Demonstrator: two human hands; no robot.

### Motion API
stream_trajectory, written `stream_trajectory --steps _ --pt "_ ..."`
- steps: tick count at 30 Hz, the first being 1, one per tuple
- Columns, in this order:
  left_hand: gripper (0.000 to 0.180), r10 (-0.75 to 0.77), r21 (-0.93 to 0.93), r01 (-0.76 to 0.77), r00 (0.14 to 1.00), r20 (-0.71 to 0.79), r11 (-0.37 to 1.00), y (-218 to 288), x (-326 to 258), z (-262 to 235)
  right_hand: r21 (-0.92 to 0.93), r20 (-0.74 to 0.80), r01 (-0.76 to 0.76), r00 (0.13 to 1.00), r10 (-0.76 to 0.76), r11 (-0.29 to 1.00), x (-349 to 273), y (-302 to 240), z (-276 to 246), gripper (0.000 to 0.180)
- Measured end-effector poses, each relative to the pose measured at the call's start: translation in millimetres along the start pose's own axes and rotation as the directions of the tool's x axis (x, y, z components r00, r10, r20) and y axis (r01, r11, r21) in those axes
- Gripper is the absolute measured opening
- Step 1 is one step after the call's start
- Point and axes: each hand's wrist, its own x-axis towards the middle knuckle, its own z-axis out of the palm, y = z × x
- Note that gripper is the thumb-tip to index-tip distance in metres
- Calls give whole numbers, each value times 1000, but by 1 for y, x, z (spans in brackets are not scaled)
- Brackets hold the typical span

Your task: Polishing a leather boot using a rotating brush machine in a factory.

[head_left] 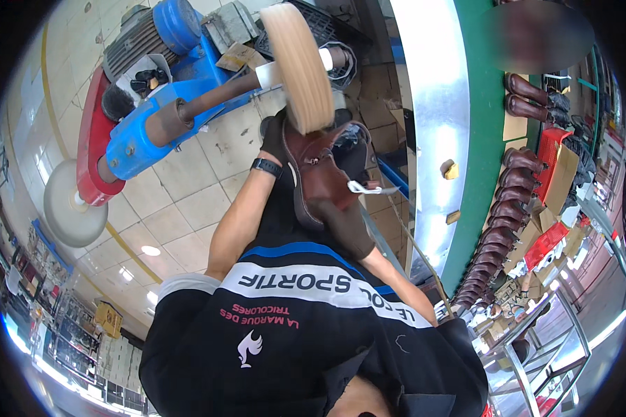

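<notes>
You had both gloved hands clamped on a brown leather boot point(321, 177). Your left hand point(274, 136), with the dark watch point(266, 167) on its wrist, wrapped the upper end by the wheel, and your right hand point(348, 226) cupped the lower end from underneath. The boot's top was pressed right up against the tan buffing wheel point(300, 66), touching its lower edge. That wheel sat on a shaft running out of the blue polishing machine point(149, 125), which had a second, pale disc point(68, 205) at its other end. Off to your right, past the green-edged conveyor point(480, 167), a row of finished brown boots point(508, 215) stood lined up near some red crates point(551, 149).
</notes>
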Motion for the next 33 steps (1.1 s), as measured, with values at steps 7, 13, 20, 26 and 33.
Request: stream_trajectory --steps 7,13,20,26,33 --pt "41 -68 -98 62 996 -53 993 30 5 17 -82 128 -199 970 208 977 17 32 -14 45" --pt "48 -397 -635 329 917 39 699 5 31 -21 -598 99 257 964 -248 759 42 38 -9 62" --pt "38 -225 -25 224 974 -37 974 38 17 39 -582 135 356 929 -345 731 33 15 -48 89" --pt "46 89 -805 555 809 581 211 11 1 40 -870 226 291 953 -202 399 34 -39 -39 87" --pt "51 37 -845 524 847 530 109 29 -25 55 -879 239 296 952 -191 375 33 -49 -24 86"
